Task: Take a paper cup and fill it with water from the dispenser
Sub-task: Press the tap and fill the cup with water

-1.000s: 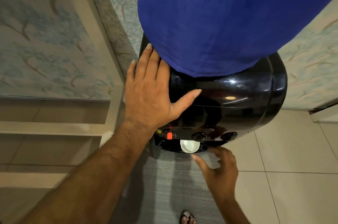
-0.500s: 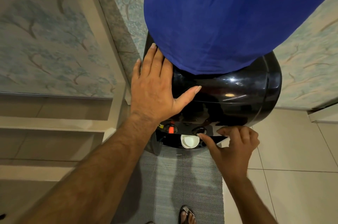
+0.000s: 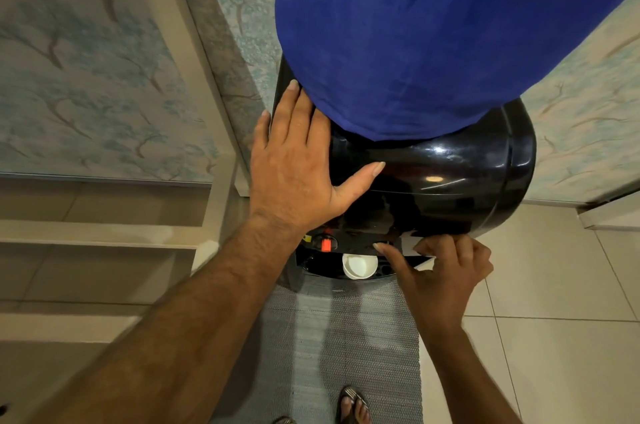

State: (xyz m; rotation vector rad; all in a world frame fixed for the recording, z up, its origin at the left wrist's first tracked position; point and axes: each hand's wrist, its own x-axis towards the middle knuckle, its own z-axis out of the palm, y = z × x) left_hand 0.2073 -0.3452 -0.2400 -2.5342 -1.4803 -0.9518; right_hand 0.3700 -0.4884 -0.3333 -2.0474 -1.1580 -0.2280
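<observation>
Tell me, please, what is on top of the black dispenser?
A blue cloth drapes whatever stands on the dispenser, hiding it completely. The left hand lies flat on the dispenser's top beside the cloth.

The alcove under the dispenser (image 3: 433, 181) front is tight. The paper cup (image 3: 359, 266) stands in it, with the red tap (image 3: 325, 244) just to its left above and the right hand (image 3: 440, 271) crowding its right side, forefinger laid across the tap row. The left hand (image 3: 298, 167) lies flat on the black top, its forearm slanting over the alcove's left approach. The blue cover (image 3: 433, 25) overhangs from above. Open floor lies to the right, on the tiles (image 3: 554, 302), and along the grey mat (image 3: 346, 337) in front.
</observation>
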